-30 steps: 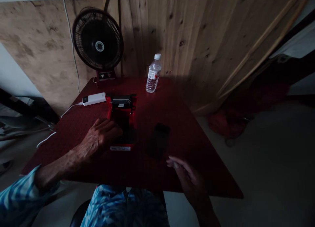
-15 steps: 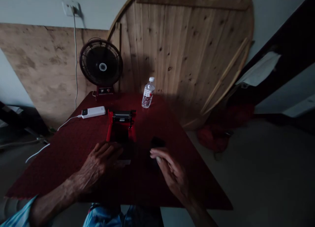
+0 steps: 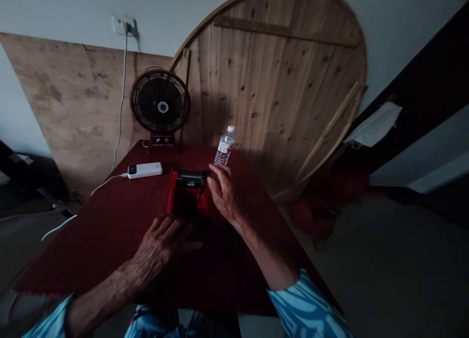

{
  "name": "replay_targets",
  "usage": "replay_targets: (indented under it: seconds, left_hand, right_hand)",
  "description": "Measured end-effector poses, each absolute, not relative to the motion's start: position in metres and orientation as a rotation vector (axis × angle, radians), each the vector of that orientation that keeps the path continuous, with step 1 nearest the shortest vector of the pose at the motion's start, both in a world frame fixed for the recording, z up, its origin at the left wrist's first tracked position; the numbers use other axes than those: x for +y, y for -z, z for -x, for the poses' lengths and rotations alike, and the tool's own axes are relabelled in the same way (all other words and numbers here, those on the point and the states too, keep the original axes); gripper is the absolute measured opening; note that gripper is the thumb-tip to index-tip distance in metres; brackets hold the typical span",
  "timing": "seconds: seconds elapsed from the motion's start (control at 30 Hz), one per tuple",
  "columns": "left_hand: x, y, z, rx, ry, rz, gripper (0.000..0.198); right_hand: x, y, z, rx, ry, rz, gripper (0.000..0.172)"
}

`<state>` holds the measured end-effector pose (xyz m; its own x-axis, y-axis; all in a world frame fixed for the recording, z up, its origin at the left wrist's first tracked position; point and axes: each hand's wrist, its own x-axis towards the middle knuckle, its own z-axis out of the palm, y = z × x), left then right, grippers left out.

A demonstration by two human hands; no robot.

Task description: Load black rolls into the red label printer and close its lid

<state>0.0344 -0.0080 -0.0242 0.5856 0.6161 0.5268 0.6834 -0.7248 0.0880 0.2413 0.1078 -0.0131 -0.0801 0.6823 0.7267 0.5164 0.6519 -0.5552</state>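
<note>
On the dark red tabletop stands a small red machine (image 3: 171,194) that looks like a typewriter, with a black roller (image 3: 190,177) across its back. My right hand (image 3: 225,194) is at the right end of this roller, thumb and forefinger closed about the end. My left hand (image 3: 164,238) rests over the machine's front left part, fingers bent and lying down, holding nothing that I can see. Deep shadow hides the front of the machine. A pale strip (image 3: 194,245) shows beside my left fingertips. Just behind my right hand is a clear plastic bottle (image 3: 224,147) with a white cap.
A white power bank (image 3: 146,170) with a cable lies on the table's left (image 3: 110,221). At the back left stands a dark fan (image 3: 161,103). A round wooden board (image 3: 256,84) leans on the wall. Red bags (image 3: 311,218) lie on the floor at right.
My right hand has moved from the table at the machine's right up and forward to the roller's right end. My left hand stays at the machine's front. The view has shifted slightly.
</note>
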Motion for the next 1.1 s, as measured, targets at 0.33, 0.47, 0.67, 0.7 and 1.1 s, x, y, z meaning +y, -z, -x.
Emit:
replay_targets:
  seconds: [0.33, 0.47, 0.67, 0.7, 1.1]
  left_hand:
    - [-0.010, 0.025, -0.036, -1.055, 0.858, 2.666, 0.030]
    - [-0.010, 0.028, -0.033, -1.067, 0.824, 2.685, 0.028]
    - [0.003, 0.034, -0.005, -1.353, 1.001, 2.626, 0.040]
    - [0.007, 0.035, 0.000, -1.425, 1.000, 2.589, 0.045]
    - [0.016, 0.042, 0.012, -1.424, 0.935, 2.737, 0.059]
  right_hand:
    - [0.092, 0.022, -0.249, -1.687, -0.594, 1.093, 0.040]
    - [0.046, 0.040, -0.253, -1.721, -0.623, 1.062, 0.035]
    - [0.030, 0.064, -0.253, -1.720, -0.573, 0.966, 0.031]
    - [0.030, 0.065, -0.253, -1.713, -0.574, 0.955, 0.030]
    - [0.031, 0.072, -0.263, -1.804, -0.548, 0.886, 0.030]
